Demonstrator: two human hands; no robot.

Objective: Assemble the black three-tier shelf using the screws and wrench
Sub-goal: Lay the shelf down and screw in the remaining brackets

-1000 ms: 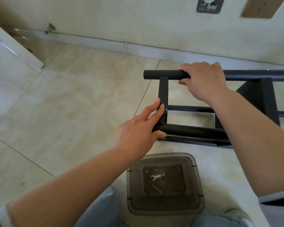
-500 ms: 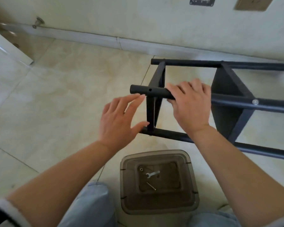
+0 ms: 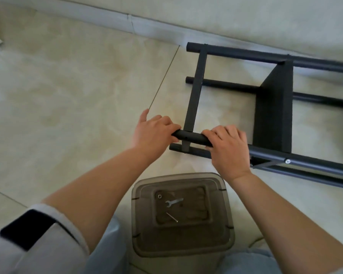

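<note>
Black metal tubes and flat bars make up the three-tier shelf frame (image 3: 273,107), which lies on its side on the pale tiled floor (image 3: 67,86), close to the skirting board (image 3: 111,16) along the wall. In the head view, both hands meet on the nearest upper tube (image 3: 190,137) of the frame. The left hand (image 3: 154,133) sits at the open end of that tube with its fingers curled over it and the thumb sticking out to the left, free of the metal. The right hand (image 3: 229,149) wraps the same tube just beside the left hand, knuckles up, fingers bent around it. A vertical flat bar (image 3: 195,89) runs from the held tube up to the far tubes. A solid black shelf panel (image 3: 273,113) stands between the tubes to the right, and a silver screw head (image 3: 287,160) shows on the near tube beyond the right hand. Below the hands, between the person's knees, stands a translucent grey plastic bin (image 3: 184,242); on its lid lie a small silver wrench (image 3: 174,202), a long thin screw (image 3: 172,217) and a small washer or nut (image 3: 159,196).
</note>
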